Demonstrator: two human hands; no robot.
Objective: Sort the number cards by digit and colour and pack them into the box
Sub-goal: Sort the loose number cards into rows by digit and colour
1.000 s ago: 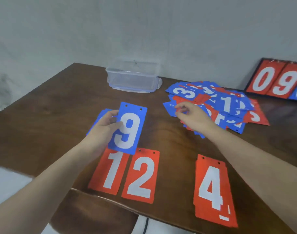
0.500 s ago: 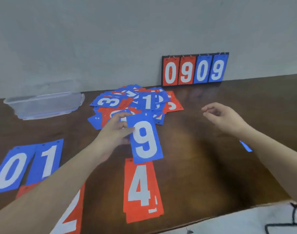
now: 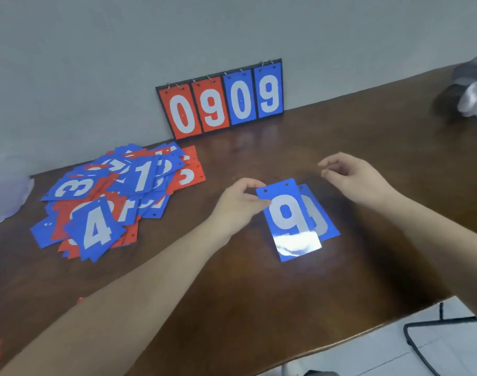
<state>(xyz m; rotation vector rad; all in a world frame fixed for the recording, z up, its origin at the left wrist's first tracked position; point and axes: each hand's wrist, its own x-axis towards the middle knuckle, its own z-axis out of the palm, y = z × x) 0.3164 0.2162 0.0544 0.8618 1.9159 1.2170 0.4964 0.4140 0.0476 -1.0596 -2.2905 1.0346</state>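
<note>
My left hand (image 3: 238, 203) pinches the upper left corner of a blue 9 card (image 3: 289, 221), which lies over another blue card (image 3: 323, 221) on the brown table (image 3: 259, 289). My right hand (image 3: 354, 180) hovers just right of and behind these cards, fingers loosely curled, holding nothing. A mixed heap of red and blue number cards (image 3: 115, 196) lies at the left, with a blue 4 (image 3: 96, 229) on its near side. The clear plastic box (image 3: 6, 194) shows only partly at the far left edge.
A scoreboard stand (image 3: 221, 101) reading 0 9 0 9 leans against the wall at the back. A grey bag (image 3: 473, 90) sits at the far right. The table's near edge runs along the lower right, with a black cable (image 3: 419, 346) on the floor beyond.
My view has swung right. My left hand has carried the blue 9 card rightward onto another blue card. My right hand stays empty beside it.
</note>
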